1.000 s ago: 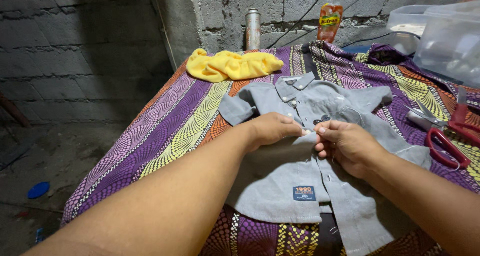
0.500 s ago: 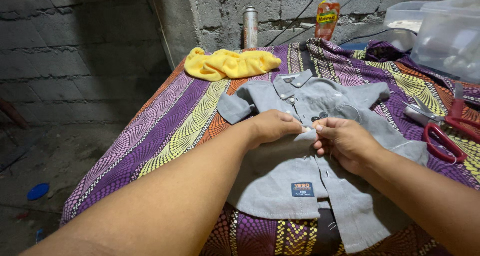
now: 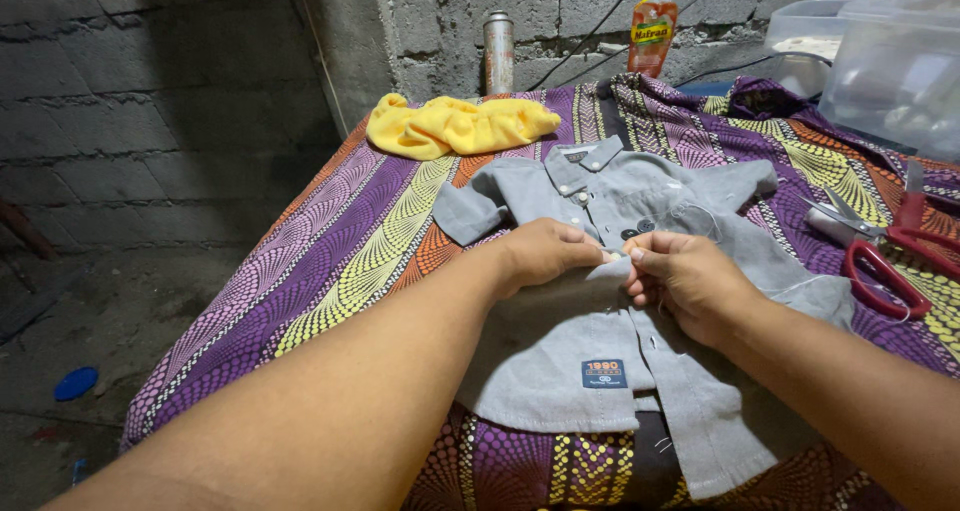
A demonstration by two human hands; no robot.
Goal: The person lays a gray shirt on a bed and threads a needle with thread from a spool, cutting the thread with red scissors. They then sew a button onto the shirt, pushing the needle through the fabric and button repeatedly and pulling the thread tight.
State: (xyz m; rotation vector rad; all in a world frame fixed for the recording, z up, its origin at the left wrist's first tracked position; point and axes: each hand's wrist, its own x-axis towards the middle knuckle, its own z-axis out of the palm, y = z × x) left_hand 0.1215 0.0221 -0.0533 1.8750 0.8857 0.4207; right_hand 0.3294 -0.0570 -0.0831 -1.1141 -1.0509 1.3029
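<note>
1. Small grey shirt [image 3: 620, 301] spread flat on the patterned cloth [image 3: 330, 261], collar at the far end.
2. Left hand [image 3: 545, 253] pinching the shirt's front edge, fingers closed on fabric.
3. Right hand [image 3: 690, 281] just beside it, fingertips pinched on the same edge.
4. Red-handled scissors [image 3: 885, 256] lying right; yellow cloth [image 3: 455, 126] far left.

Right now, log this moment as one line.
left hand: pinching grey shirt placket | right hand: pinching same spot | red scissors: on cloth
</note>
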